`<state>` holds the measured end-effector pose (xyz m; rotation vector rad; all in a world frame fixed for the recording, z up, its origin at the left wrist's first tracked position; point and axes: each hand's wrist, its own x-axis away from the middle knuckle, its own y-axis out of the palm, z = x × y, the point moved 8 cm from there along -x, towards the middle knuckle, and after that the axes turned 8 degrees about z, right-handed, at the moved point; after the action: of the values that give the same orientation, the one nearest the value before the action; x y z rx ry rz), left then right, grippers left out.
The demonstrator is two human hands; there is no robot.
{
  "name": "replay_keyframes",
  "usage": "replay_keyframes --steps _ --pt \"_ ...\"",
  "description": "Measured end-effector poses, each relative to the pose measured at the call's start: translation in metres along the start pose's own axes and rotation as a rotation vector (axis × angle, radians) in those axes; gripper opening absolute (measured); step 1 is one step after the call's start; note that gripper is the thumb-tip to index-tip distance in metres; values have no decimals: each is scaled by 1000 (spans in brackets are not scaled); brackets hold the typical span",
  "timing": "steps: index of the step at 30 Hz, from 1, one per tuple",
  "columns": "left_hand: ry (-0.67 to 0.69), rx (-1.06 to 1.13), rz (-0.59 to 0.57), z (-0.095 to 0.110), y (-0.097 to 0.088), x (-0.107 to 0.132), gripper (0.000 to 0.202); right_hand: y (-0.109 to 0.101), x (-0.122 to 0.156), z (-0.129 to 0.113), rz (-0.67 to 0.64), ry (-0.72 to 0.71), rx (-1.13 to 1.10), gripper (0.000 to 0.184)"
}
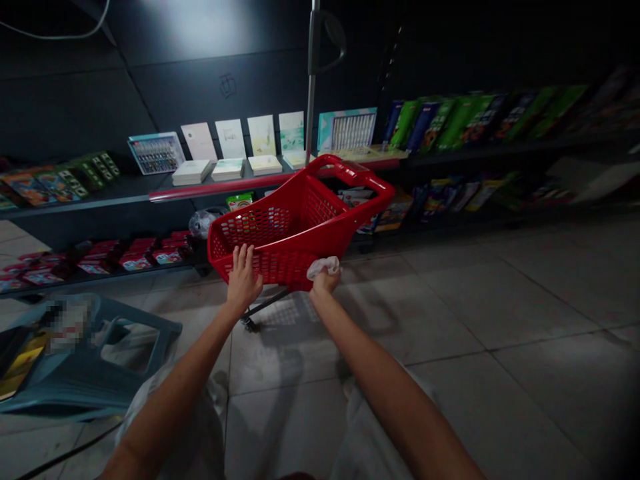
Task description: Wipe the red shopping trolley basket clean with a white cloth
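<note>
A red plastic shopping cart (280, 267) with perforated sides stands in front of me, its handle toward the upper right. My left hand (243, 280) rests against the near side at the cart's left end, fingers stretched out. A crumpled white cloth (323, 267) is gripped in my right hand (325, 283), up against the cart's lower side near its right end. The fingers of that hand are partly hidden by the cloth. Inside the basket I can make out no goods.
Behind the cart runs a dark shelf with notebooks (229, 168), marker sets (347, 127) and green and blue packages (460, 120). Red boxes (137, 253) line the lower shelf. A blue-grey plastic stool (95, 360) bearing items stands at left. A metal pole (311, 100) rises behind the cart.
</note>
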<state>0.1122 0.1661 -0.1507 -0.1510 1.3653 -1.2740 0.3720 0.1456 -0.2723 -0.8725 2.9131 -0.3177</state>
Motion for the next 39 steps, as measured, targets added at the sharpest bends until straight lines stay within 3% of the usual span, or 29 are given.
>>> replay_keyframes --steps 4,6,11,14,21,28,36,39 --pt "-20 -16 -20 3 -4 3 85 -33 -12 -18 228 29 62 62" --pt "-48 -48 -44 2 -5 5 87 -48 -18 -40 277 -50 83 65" --pt "-88 -66 -89 -6 -12 9 90 -95 -4 -131 380 -657 34 61" --pt "-102 -44 -80 -16 -17 11 89 -113 11 -160 314 -848 0 54" --pt "-115 -47 26 -44 -37 20 83 -123 24 -173 310 -983 5 45" --pt "-140 -25 49 -68 -56 32 82 -121 49 -203 200 -1146 -6 44" --pt "-169 4 98 -71 -73 45 77 -147 58 -217 155 -1060 136 48" --pt "-170 10 97 -68 -75 50 76 -149 56 -231 106 -1108 176 49"
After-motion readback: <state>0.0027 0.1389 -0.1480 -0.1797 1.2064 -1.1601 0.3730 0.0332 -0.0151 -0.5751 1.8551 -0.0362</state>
